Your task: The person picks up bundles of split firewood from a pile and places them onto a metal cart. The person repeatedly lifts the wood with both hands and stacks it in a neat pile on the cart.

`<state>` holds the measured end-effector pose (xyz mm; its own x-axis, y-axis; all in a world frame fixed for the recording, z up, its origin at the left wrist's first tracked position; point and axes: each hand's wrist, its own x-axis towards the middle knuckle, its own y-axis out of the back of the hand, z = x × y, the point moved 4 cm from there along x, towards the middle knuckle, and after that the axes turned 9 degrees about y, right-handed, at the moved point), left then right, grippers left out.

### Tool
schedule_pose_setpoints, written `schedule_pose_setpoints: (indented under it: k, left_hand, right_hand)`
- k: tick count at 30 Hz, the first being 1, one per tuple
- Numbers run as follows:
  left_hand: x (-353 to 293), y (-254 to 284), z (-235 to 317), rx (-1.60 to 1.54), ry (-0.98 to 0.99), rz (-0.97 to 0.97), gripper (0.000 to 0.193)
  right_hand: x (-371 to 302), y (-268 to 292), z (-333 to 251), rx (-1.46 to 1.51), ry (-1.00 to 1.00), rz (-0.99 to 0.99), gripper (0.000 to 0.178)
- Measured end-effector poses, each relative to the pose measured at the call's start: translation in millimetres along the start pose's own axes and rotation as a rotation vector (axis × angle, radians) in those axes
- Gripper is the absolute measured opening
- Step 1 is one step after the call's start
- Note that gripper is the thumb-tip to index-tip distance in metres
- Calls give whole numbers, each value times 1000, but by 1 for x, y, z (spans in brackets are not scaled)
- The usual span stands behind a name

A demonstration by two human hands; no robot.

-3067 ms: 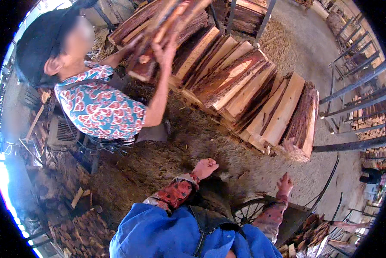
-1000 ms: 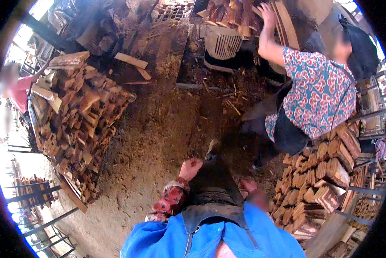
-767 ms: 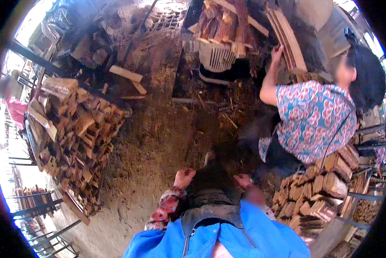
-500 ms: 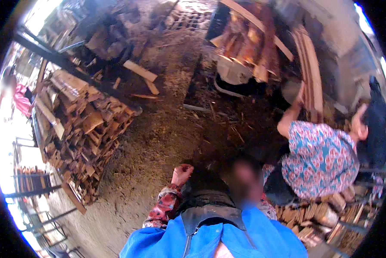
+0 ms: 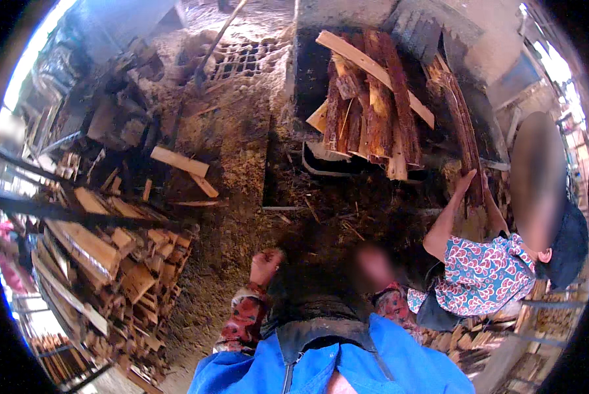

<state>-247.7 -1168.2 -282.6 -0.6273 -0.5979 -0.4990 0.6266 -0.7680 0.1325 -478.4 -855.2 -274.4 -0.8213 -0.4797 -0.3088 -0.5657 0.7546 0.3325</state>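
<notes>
My left hand (image 5: 266,266) hangs in front of me on the left, past a red patterned sleeve. Its fingers are loosely curled, and I see nothing in them. My right hand (image 5: 373,268) is a blur in front of my body, so its fingers do not show. Neither hand visibly touches any wood. On my right, a co-worker in a patterned shirt (image 5: 484,276) grips long bark-covered slabs (image 5: 463,121) with both hands. Ahead, several bark-covered slabs (image 5: 376,115) lie in a heap, a pale board (image 5: 366,64) slanting across them.
A large stack of split wood (image 5: 133,282) stands on the left beside a dark metal bar (image 5: 78,213). Loose pale offcuts (image 5: 179,161) lie on the dirt floor. Ahead is a floor grate (image 5: 242,59) with a long pole (image 5: 219,43) beside it. More cut wood lies behind the co-worker.
My view has shifted, bringing the slab heap lower in the picture. The co-worker, earlier with one hand raised away from the slabs, now has both on them. My left hand stays curled.
</notes>
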Motion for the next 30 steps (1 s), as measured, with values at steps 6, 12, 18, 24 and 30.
schedule_pose_setpoints:
  k: [6,12,18,24,30]
  left_hand:
    - [60,41,114,-25,-71,-64,20]
    - [94,11,171,-245,-48,-49,21]
    - [109,-49,277,-151,-183,-11,29]
    - [146,-105,364,-24,-372,54,24]
    - [186,-169,411,-88,-406,5,24]
  right_hand:
    - [19,23,-173,22,345,224,25]
    - [105,102,-278,-260,627,411,27]
    - [223,153,-309,-296,640,456,48]
    - [347,208,-315,-828,605,442,83]
    - [399,221,-314,-866,488,150,99]
